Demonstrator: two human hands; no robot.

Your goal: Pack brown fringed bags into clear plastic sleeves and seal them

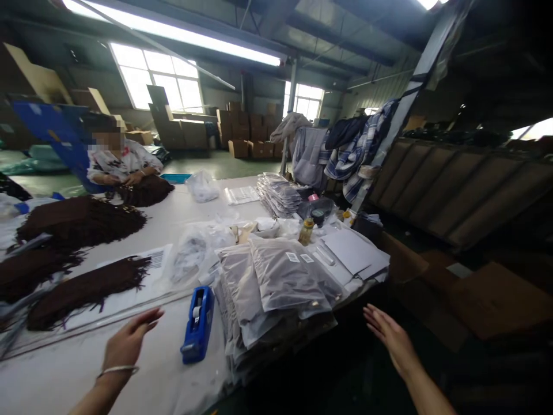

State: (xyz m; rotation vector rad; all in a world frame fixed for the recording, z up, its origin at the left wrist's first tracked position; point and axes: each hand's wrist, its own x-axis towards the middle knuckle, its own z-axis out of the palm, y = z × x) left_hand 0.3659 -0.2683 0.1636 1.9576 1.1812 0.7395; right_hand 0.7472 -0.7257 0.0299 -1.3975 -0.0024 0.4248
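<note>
My left hand (129, 339) hovers above the white table (142, 374), fingers stretched out and nothing in it. A blue tape dispenser (197, 325) stands just to its right. Off the table's edge, my right hand (391, 334) is held out in the air, fingers extended and holding nothing. Between both hands, a stack of clear bags with folded grey-beige cloth (280, 276) sits at the table edge; two white labels show on the top bag. Behind my left hand lies a dark brown fringed textile (93, 288) on a white plastic bag.
More brown fringed textiles (82, 219) lie at left, where a co-worker (125, 158) handles another. White papers (356, 251), a small bottle (306, 231) and another bag stack (279, 193) are beyond. Clothes (358, 144) hang by a post; cardboard boxes (496, 300) stand at right.
</note>
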